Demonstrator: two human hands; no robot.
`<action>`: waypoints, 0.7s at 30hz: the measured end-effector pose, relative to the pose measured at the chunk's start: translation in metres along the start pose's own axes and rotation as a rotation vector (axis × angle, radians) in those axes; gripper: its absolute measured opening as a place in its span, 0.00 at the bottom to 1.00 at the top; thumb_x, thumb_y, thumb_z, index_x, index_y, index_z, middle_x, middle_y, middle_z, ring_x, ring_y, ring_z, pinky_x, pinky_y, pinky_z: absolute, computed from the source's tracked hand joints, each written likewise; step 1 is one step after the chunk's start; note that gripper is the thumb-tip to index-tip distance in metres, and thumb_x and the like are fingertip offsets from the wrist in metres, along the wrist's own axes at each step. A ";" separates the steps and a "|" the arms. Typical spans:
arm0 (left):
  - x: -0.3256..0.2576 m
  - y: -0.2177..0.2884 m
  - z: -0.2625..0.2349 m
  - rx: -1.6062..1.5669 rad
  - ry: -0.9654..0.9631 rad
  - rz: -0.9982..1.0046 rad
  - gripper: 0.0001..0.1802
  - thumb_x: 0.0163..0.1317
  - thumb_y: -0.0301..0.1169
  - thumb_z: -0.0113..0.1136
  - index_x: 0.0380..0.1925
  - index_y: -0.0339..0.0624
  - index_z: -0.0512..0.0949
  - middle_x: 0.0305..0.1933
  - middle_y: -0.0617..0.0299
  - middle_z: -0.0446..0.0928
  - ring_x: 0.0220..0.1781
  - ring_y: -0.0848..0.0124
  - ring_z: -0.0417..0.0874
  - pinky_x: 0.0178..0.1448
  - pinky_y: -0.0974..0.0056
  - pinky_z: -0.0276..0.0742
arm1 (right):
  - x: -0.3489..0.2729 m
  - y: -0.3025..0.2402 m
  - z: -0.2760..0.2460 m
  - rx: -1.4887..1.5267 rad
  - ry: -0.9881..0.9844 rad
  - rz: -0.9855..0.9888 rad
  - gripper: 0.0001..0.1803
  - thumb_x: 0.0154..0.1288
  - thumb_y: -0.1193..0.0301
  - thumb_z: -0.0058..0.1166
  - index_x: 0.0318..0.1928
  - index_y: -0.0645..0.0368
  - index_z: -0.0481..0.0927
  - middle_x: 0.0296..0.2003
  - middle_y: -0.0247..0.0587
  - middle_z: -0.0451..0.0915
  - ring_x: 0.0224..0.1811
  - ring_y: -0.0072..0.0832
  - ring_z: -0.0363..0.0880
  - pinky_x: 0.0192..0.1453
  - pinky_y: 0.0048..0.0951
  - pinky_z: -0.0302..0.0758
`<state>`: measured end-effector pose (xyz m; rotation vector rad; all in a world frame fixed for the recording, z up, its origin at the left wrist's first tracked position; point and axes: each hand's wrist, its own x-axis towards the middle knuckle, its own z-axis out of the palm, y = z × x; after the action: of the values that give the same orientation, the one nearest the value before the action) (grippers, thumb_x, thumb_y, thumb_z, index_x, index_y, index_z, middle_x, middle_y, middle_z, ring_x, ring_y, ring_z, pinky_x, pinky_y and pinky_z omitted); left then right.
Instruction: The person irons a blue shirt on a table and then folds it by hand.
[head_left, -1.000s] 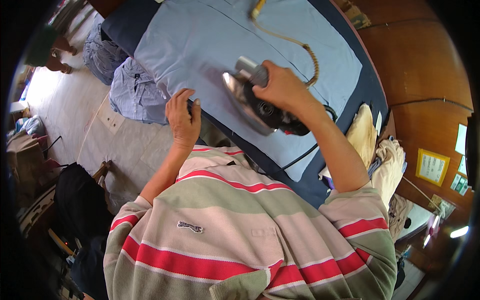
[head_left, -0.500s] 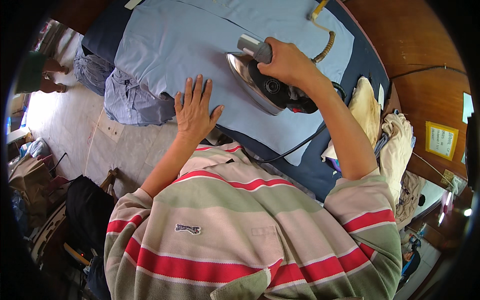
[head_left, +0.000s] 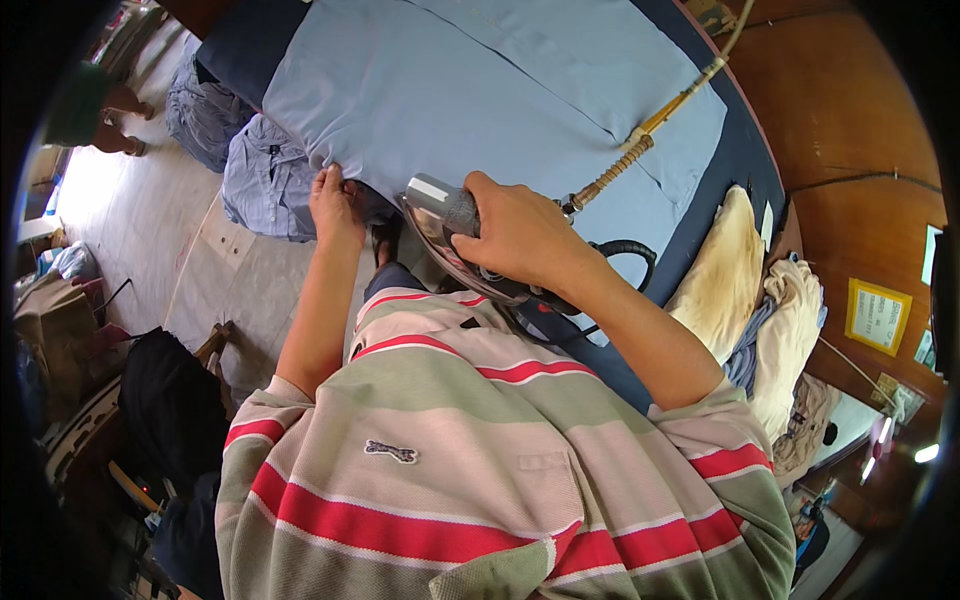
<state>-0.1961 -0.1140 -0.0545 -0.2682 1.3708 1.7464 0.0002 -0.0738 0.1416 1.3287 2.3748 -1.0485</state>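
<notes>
A light blue cloth [head_left: 430, 110] lies spread over the dark blue padded ironing table [head_left: 740, 110], with a long dark slit or seam line running across it. My right hand [head_left: 525, 230] is wrapped round the grey handle of a steam iron [head_left: 440, 203], which sits at the cloth's near edge close to my body. The iron's metal plate is partly hidden beneath its body and my hand. At the left near edge my left hand [head_left: 338, 203] is closed, its fingertips pinching the cloth's border. A ribbed brown hose [head_left: 610, 175] runs from the iron up to the right.
A black cable [head_left: 635, 250] loops beside the iron. Crumpled bluish clothes [head_left: 265, 180] hang at the table's left. Cream garments [head_left: 725, 270] are draped along its right side, by a wooden wall [head_left: 840, 100]. Another person's legs [head_left: 120, 120] show at far left.
The iron and my right hand have come toward my body and to the left. My left hand has gone from flat on the cloth to pinching its edge. The hose now stretches straighter.
</notes>
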 end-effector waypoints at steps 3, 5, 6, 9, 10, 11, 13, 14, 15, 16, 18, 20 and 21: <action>0.006 0.007 -0.001 0.041 0.005 0.126 0.06 0.61 0.32 0.59 0.35 0.52 0.72 0.25 0.75 0.70 0.24 0.81 0.69 0.30 0.74 0.66 | 0.004 -0.009 -0.002 -0.015 0.017 -0.002 0.23 0.51 0.60 0.55 0.43 0.63 0.70 0.29 0.52 0.79 0.34 0.48 0.79 0.38 0.44 0.73; 0.009 0.007 -0.002 0.056 -0.009 0.156 0.06 0.60 0.32 0.60 0.34 0.53 0.72 0.24 0.74 0.70 0.24 0.81 0.69 0.30 0.75 0.67 | 0.016 -0.018 0.001 -0.049 0.068 -0.031 0.23 0.51 0.59 0.55 0.42 0.64 0.70 0.30 0.53 0.79 0.35 0.49 0.79 0.38 0.44 0.73; 0.012 0.007 -0.002 0.049 -0.019 0.155 0.06 0.60 0.32 0.60 0.33 0.53 0.72 0.24 0.74 0.70 0.24 0.81 0.69 0.30 0.75 0.67 | 0.026 -0.021 0.003 -0.052 0.100 -0.074 0.23 0.51 0.59 0.55 0.42 0.65 0.71 0.30 0.54 0.79 0.36 0.49 0.79 0.39 0.44 0.74; 0.017 0.006 0.001 0.052 -0.046 0.163 0.06 0.59 0.32 0.61 0.32 0.52 0.73 0.24 0.74 0.71 0.24 0.81 0.70 0.30 0.75 0.67 | 0.058 -0.027 0.008 -0.048 0.167 -0.155 0.24 0.52 0.59 0.55 0.41 0.67 0.71 0.31 0.56 0.79 0.37 0.50 0.79 0.41 0.44 0.74; 0.019 0.008 -0.003 0.059 -0.047 0.168 0.06 0.59 0.32 0.61 0.32 0.52 0.73 0.24 0.74 0.72 0.25 0.81 0.70 0.30 0.75 0.67 | 0.065 -0.033 0.004 -0.031 0.159 -0.164 0.24 0.51 0.59 0.55 0.41 0.67 0.71 0.31 0.57 0.79 0.37 0.50 0.79 0.41 0.44 0.74; 0.020 0.009 -0.006 0.056 -0.079 0.175 0.07 0.59 0.32 0.62 0.32 0.52 0.73 0.25 0.74 0.73 0.25 0.81 0.71 0.31 0.74 0.66 | 0.066 -0.034 0.002 -0.013 0.152 -0.170 0.24 0.51 0.59 0.55 0.41 0.67 0.71 0.31 0.57 0.79 0.37 0.50 0.79 0.42 0.44 0.74; 0.023 0.010 -0.012 0.050 -0.077 0.187 0.07 0.58 0.32 0.62 0.33 0.52 0.72 0.25 0.74 0.72 0.25 0.81 0.71 0.32 0.73 0.66 | 0.058 -0.025 0.000 -0.029 0.091 -0.179 0.24 0.51 0.59 0.55 0.41 0.67 0.71 0.32 0.58 0.79 0.37 0.50 0.79 0.42 0.43 0.74; 0.025 0.010 -0.014 0.044 -0.073 0.194 0.07 0.58 0.32 0.63 0.33 0.52 0.72 0.25 0.73 0.72 0.25 0.81 0.71 0.33 0.73 0.66 | 0.054 -0.020 -0.001 -0.039 0.058 -0.186 0.24 0.51 0.60 0.55 0.41 0.67 0.71 0.32 0.58 0.79 0.37 0.50 0.79 0.42 0.43 0.74; 0.029 0.007 -0.018 0.043 -0.102 0.210 0.08 0.58 0.32 0.63 0.33 0.51 0.72 0.25 0.73 0.72 0.25 0.81 0.70 0.34 0.72 0.66 | 0.046 -0.011 -0.004 -0.044 0.068 -0.147 0.24 0.50 0.60 0.55 0.41 0.67 0.71 0.32 0.58 0.79 0.37 0.50 0.79 0.42 0.43 0.74; 0.027 0.006 -0.018 0.043 -0.102 0.212 0.08 0.58 0.32 0.63 0.33 0.51 0.72 0.26 0.73 0.71 0.26 0.81 0.70 0.35 0.72 0.66 | 0.035 0.000 -0.009 -0.051 0.073 -0.116 0.23 0.50 0.61 0.55 0.42 0.66 0.71 0.33 0.58 0.79 0.37 0.50 0.79 0.42 0.43 0.74; 0.021 0.007 -0.011 0.045 -0.117 0.211 0.08 0.58 0.32 0.63 0.33 0.51 0.72 0.27 0.73 0.71 0.26 0.81 0.70 0.36 0.72 0.66 | 0.019 0.024 -0.020 -0.047 0.098 -0.049 0.23 0.50 0.62 0.55 0.42 0.65 0.71 0.33 0.57 0.79 0.37 0.50 0.79 0.41 0.43 0.74; 0.022 0.006 -0.010 0.055 -0.082 0.211 0.09 0.58 0.32 0.63 0.34 0.50 0.71 0.28 0.73 0.71 0.27 0.81 0.69 0.36 0.72 0.66 | 0.009 0.042 -0.026 -0.018 0.132 0.014 0.22 0.50 0.64 0.55 0.43 0.64 0.70 0.32 0.56 0.79 0.36 0.50 0.79 0.41 0.43 0.74; 0.022 0.007 -0.009 0.061 -0.065 0.211 0.09 0.58 0.33 0.63 0.34 0.50 0.71 0.28 0.73 0.71 0.27 0.81 0.69 0.36 0.72 0.66 | 0.003 0.045 -0.024 -0.017 0.108 0.012 0.22 0.50 0.64 0.55 0.43 0.63 0.70 0.32 0.55 0.79 0.36 0.50 0.79 0.41 0.44 0.74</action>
<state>-0.2171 -0.1111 -0.0672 -0.0336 1.4449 1.8641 0.0385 -0.0406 0.1360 1.4260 2.4439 -0.9751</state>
